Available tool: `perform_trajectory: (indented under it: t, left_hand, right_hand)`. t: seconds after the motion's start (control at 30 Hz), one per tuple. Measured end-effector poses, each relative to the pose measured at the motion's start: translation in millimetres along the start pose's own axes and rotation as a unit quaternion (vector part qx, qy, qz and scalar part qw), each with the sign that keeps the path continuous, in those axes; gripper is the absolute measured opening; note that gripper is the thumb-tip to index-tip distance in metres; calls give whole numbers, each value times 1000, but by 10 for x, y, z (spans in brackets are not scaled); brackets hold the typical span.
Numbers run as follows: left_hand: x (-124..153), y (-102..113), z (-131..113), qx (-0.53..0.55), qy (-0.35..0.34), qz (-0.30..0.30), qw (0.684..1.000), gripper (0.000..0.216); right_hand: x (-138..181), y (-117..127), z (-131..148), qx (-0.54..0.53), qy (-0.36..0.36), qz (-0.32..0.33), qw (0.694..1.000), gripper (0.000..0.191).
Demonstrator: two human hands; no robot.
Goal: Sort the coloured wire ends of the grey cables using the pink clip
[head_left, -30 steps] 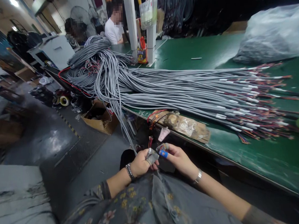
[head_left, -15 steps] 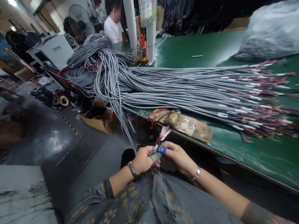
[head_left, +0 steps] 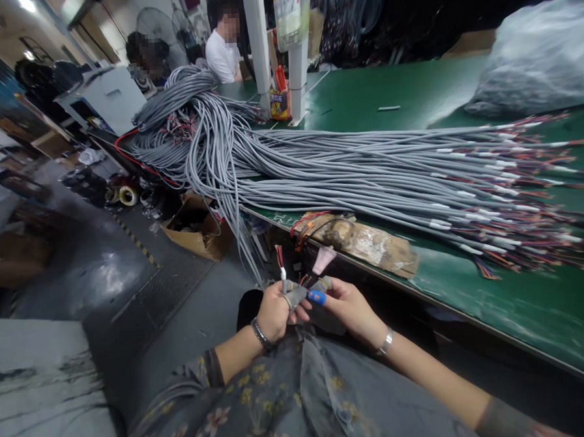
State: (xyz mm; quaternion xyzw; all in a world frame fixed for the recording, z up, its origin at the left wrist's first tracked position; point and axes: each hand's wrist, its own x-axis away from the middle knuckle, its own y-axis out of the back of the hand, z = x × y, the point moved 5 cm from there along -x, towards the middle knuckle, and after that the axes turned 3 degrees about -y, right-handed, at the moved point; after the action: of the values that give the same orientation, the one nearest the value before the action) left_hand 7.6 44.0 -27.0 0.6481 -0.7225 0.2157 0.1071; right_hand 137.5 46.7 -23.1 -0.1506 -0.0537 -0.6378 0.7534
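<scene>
In front of my lap, my left hand point(head_left: 273, 311) is closed around a grey cable. Its white-sleeved end with thin coloured wires point(head_left: 280, 261) sticks up above the fist. My right hand point(head_left: 349, 308) is closed in a pinch, its fingertips against those of my left hand. Short dark and red wires point(head_left: 305, 280) show between the two hands; my fingers hide what lies deeper. Grey coverings wrap some fingers, and blue tape point(head_left: 317, 297) is around my right thumb. A pale pink strip point(head_left: 324, 260) stands just beyond my right fingers; I cannot tell whether it is held.
A long bundle of grey cables point(head_left: 318, 158) lies across the green table point(head_left: 496, 299), several hanging over its edge. A taped cardboard piece point(head_left: 371, 243) sits at that edge. A plastic bag point(head_left: 538, 62) lies far right, a cardboard box point(head_left: 195, 233) on the floor. Someone in white point(head_left: 222, 56) sits behind.
One wire end now stands upright and separate above my left hand; before, the wires were gathered between both hands, leaning toward the pink strip. My hands have stayed nearly in place.
</scene>
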Motion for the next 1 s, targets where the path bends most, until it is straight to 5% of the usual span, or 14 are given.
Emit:
perform_trajectory:
  t: [0.3, 0.67, 0.83, 1.0]
  left_hand:
    - [37, 33, -25, 32, -1, -24, 999, 43]
    - [44, 24, -67, 16, 14, 5, 1000, 45]
    - [50, -84, -144, 8, 31, 67, 997, 47]
    - [51, -239, -250, 15, 66, 158, 985, 47]
  right_hand:
    - [58, -36, 22, 62, 36, 24, 997, 45]
    - [-53, 145, -98, -89, -25, -17, 996, 43]
    - [-202, 146, -70, -207, -87, 19, 974, 46]
    - [-280, 116, 91, -186, -45, 37, 981, 47]
